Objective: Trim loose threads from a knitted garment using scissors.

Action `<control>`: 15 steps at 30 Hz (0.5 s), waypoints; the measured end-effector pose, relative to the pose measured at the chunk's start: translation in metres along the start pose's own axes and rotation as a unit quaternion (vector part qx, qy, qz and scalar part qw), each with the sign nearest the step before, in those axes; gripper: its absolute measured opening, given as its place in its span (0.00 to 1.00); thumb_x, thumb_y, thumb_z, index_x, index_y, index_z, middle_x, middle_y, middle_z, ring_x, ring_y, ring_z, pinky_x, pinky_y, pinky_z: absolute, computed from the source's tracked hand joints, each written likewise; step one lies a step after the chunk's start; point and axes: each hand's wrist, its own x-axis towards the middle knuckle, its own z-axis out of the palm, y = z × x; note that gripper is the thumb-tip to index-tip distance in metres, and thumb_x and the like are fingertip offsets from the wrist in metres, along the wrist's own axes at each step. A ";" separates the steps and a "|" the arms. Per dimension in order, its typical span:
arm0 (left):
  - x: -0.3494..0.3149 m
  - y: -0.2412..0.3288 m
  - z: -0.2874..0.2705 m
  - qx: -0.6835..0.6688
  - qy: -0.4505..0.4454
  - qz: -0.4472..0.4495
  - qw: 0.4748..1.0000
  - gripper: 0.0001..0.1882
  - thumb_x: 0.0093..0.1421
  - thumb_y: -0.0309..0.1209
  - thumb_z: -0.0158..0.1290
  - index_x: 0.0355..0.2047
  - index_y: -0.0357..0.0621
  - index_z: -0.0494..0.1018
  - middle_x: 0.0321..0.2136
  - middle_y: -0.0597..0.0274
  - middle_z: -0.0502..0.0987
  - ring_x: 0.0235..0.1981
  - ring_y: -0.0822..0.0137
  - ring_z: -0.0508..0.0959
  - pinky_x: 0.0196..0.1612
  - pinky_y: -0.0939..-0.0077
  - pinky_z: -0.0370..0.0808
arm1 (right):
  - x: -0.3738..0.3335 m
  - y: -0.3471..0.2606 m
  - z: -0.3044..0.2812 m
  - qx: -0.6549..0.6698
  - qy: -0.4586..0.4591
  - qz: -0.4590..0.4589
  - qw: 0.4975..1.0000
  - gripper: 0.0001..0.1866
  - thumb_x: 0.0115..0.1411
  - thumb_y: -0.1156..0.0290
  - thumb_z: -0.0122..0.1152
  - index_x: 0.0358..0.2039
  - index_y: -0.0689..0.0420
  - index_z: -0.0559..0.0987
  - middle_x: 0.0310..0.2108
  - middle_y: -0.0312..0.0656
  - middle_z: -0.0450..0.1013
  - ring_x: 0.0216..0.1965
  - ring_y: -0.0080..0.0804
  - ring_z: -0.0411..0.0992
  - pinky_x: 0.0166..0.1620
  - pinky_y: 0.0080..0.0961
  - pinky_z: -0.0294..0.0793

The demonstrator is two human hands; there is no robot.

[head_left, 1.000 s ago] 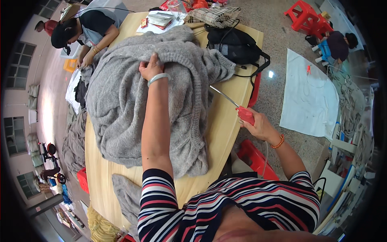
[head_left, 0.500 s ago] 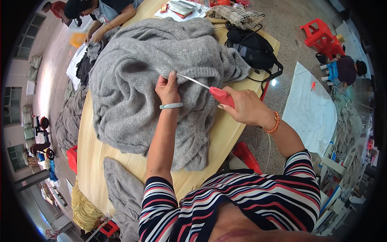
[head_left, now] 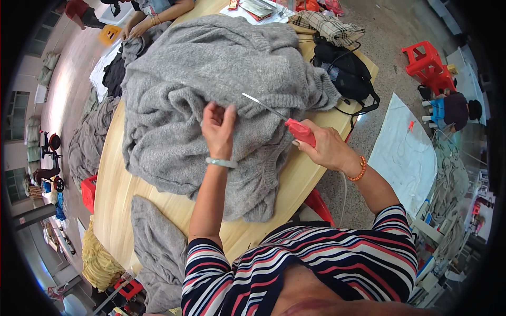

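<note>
A large grey knitted sweater lies heaped in folds over the table, with ribbed bands along some edges. My left hand rests at the middle of the heap, its fingers curled into a bunched fold and slightly blurred. Its thumb stands a little off the fingers. In my closed right hand is a red-handled tool with a long, narrow metal blade; I cannot make out its exact kind. The bright tip points up and left, over the sweater and to the right of my left hand.
On the wooden table, a black bag and a folded checked cloth lie at the far right. Another grey knit piece hangs over the near edge. A co-worker's hands handle cloth at the far left. Red stools stand beyond.
My left hand has shifted slightly down, and its thumb has moved away from the fingertips. New folds are bunched beside it. The tool's tip has drawn away from the left hand, to the right.
</note>
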 end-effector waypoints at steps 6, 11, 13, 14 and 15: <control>0.066 0.038 0.018 0.001 0.112 0.058 0.992 0.34 0.57 0.31 0.64 0.57 0.33 0.58 0.41 0.58 0.74 0.38 0.75 0.73 0.36 0.85 0.71 | 0.005 -0.009 0.000 0.033 0.010 -0.011 0.999 0.19 0.57 0.68 0.61 0.46 0.61 0.69 0.27 0.54 0.75 0.32 0.57 0.75 0.38 0.41 0.73; 0.114 -0.013 -0.010 -0.004 0.068 0.053 0.996 0.12 0.56 0.30 0.64 0.33 0.38 0.72 0.24 0.73 0.71 0.24 0.80 0.63 0.27 0.83 0.64 | 0.019 -0.023 -0.002 -0.022 -0.011 -0.010 1.000 0.18 0.58 0.64 0.61 0.45 0.60 0.70 0.26 0.55 0.75 0.32 0.59 0.74 0.37 0.44 0.72; 0.107 -0.022 -0.008 -0.022 0.074 0.070 0.995 0.11 0.58 0.28 0.63 0.23 0.42 0.72 0.21 0.75 0.71 0.22 0.81 0.64 0.28 0.84 0.64 | 0.022 -0.025 -0.004 -0.032 -0.013 0.003 0.999 0.18 0.58 0.63 0.60 0.45 0.60 0.71 0.26 0.56 0.75 0.32 0.59 0.74 0.37 0.45 0.72; 0.102 -0.022 -0.006 -0.057 0.078 0.063 0.993 0.09 0.58 0.26 0.62 0.24 0.42 0.72 0.23 0.74 0.72 0.24 0.81 0.65 0.28 0.84 0.64 | 0.024 -0.024 -0.005 -0.042 -0.017 0.016 0.999 0.18 0.58 0.63 0.60 0.44 0.59 0.71 0.27 0.57 0.75 0.32 0.60 0.74 0.37 0.46 0.71; 0.098 -0.022 -0.005 -0.092 0.083 0.057 0.991 0.08 0.58 0.25 0.61 0.26 0.41 0.73 0.24 0.73 0.73 0.25 0.81 0.67 0.29 0.85 0.64 | 0.026 -0.023 -0.004 -0.041 -0.016 0.021 0.999 0.18 0.58 0.63 0.60 0.44 0.59 0.71 0.27 0.57 0.75 0.32 0.60 0.74 0.37 0.46 0.71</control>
